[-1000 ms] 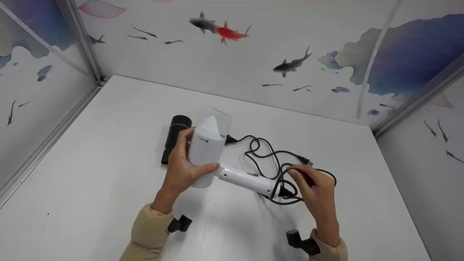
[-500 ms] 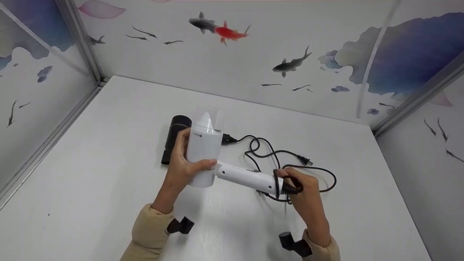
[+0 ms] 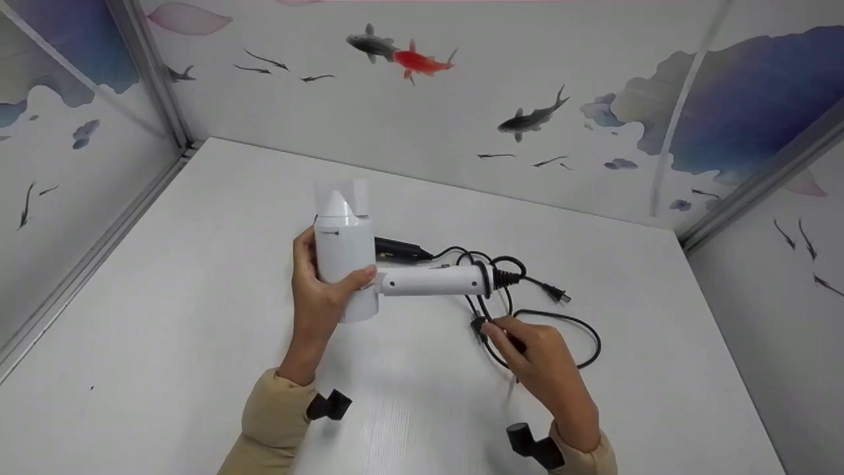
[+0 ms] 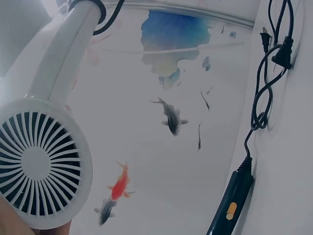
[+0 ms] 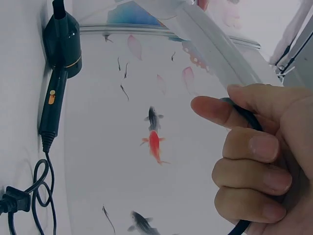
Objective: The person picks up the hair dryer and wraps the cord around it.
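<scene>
Since the last frame we see the white dryer (image 3: 353, 264) swing left, its handle (image 3: 432, 282) levelling out! Head view: our left grip (image 3: 316, 290) clamps its barrel (image 3: 343, 244) above the surface (image 3: 198, 277); our right grip (image 3: 544, 356) pinches black cord (image 3: 488, 282) below the handle. Left wrist: we're facing the round vent (image 4: 36, 164), the black dryer (image 4: 229, 205) lying apart on the surface. Right wrist: we catch fingers (image 5: 252, 174) curled round that cord.

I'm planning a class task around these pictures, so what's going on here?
A person's left hand holds a white hair dryer above a white table. Their right hand grips black cord; cord also loops around the end of the white dryer's handle. A black hair dryer lies on the table beyond.
</scene>
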`<state>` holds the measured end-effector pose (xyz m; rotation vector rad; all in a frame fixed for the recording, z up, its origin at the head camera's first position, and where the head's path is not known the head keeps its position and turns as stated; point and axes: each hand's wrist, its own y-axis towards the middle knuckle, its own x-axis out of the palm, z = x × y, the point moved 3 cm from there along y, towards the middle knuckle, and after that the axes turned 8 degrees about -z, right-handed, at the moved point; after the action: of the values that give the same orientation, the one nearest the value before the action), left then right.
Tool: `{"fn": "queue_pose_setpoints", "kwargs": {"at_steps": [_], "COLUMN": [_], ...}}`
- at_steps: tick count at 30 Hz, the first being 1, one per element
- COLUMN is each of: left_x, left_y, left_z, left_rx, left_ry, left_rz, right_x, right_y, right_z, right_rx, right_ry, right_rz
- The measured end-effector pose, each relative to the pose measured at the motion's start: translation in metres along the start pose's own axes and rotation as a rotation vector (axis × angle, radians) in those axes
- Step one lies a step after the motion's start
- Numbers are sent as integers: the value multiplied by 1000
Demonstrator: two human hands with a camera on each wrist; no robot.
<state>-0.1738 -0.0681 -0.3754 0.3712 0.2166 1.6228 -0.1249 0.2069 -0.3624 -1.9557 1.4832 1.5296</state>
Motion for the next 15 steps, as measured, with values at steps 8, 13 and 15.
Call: {"fn": "queue_pose_setpoints", "kwargs": {"at_steps": [8,13,15], "left_x": [-4,-1,1], "left_y": [1,0,-2], "left_z": [-2,-1,-1], "left_rx": [59,84,85], "left_ry": [89,138,157], "left_rz": [65,53,38], "right_x": [1,1,1], "right_y": [-2,-1,-1], "right_z": [-6,-10,-11], "right_rx": [-116,-179,-202], "right_ry": [18,38,43], "right_rz": [21,43,55]}}
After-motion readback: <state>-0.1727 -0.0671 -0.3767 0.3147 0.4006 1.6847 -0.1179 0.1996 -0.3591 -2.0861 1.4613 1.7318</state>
